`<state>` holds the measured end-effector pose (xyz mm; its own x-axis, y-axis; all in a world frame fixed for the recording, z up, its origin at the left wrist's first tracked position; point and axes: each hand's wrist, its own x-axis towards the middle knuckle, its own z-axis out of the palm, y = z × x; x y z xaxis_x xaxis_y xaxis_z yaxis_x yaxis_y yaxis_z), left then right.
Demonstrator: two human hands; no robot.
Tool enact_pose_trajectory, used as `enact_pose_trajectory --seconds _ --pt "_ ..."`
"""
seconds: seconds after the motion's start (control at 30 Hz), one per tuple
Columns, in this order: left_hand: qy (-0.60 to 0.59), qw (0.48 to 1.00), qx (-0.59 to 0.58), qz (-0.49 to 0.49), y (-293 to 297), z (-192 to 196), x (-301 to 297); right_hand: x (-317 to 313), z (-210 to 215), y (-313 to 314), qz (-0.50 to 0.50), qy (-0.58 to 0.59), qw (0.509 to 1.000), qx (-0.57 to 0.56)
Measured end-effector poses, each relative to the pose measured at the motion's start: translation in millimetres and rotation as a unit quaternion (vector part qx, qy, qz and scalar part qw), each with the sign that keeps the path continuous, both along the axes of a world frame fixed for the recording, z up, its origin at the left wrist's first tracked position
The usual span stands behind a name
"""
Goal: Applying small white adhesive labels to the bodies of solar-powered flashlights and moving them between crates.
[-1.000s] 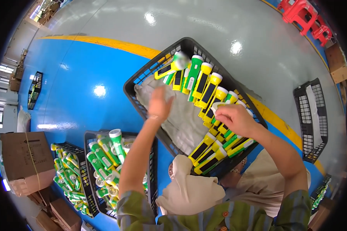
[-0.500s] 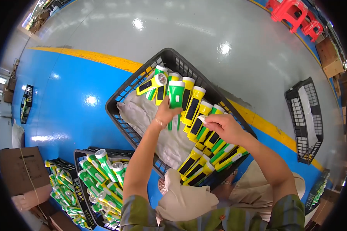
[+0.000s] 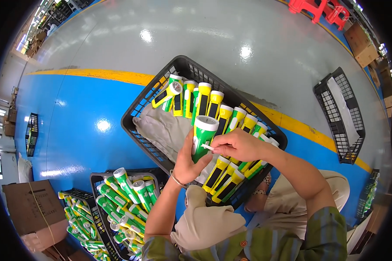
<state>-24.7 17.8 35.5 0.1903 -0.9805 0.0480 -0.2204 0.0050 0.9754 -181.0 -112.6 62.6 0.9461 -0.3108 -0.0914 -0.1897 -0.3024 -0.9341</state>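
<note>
My left hand (image 3: 186, 160) is wrapped round a green flashlight (image 3: 201, 137), its wide white head tilted up toward me. Pinched in the fingers of my right hand (image 3: 237, 145) is a small white strip (image 3: 207, 147), which meets the side of the flashlight; its material cannot be made out. Below both hands is a black plastic crate (image 3: 137, 138) lined with pale sheeting (image 3: 154, 126). Rows of yellow and green flashlights (image 3: 214, 104) lie in it, many with dark panels on their sides. One yellow flashlight (image 3: 167, 93) lies crosswise over others at the crate's far left.
At lower left, two more crates hold heaped green and yellow flashlights (image 3: 126, 195), beside a cardboard box (image 3: 34, 204). A black crate with a white liner (image 3: 342, 115) stands on the floor at right. Red stools (image 3: 308, 8) are at the far right.
My left hand has lifted the green flashlight out from among the others and drawn it nearer to me. My right hand has brought the white strip left against it.
</note>
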Motion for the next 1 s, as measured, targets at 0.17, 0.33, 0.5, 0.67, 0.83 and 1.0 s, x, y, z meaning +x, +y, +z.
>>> enact_pose_trajectory --seconds 0.17,0.33,0.5,0.67,0.83,1.0 --pt "-0.019 0.997 0.026 0.068 11 -1 0 10 9 9 -0.017 0.062 0.997 -0.040" --pt "-0.012 0.990 -0.049 0.128 19 -5 -10 19 13 22 -0.107 0.057 0.981 -0.152" --pt "0.018 0.990 -0.056 0.129 20 -7 -9 21 16 26 -0.149 0.026 0.963 -0.225" --pt "0.182 0.981 0.008 0.066 22 -10 1 17 15 32 -0.100 0.057 0.966 -0.231" --pt "0.285 0.955 0.003 0.079 30 -6 4 12 16 28 -0.031 0.017 0.989 -0.143" --pt "0.248 0.951 0.052 0.175 52 -16 14 29 16 68 0.020 -0.057 0.947 -0.314"
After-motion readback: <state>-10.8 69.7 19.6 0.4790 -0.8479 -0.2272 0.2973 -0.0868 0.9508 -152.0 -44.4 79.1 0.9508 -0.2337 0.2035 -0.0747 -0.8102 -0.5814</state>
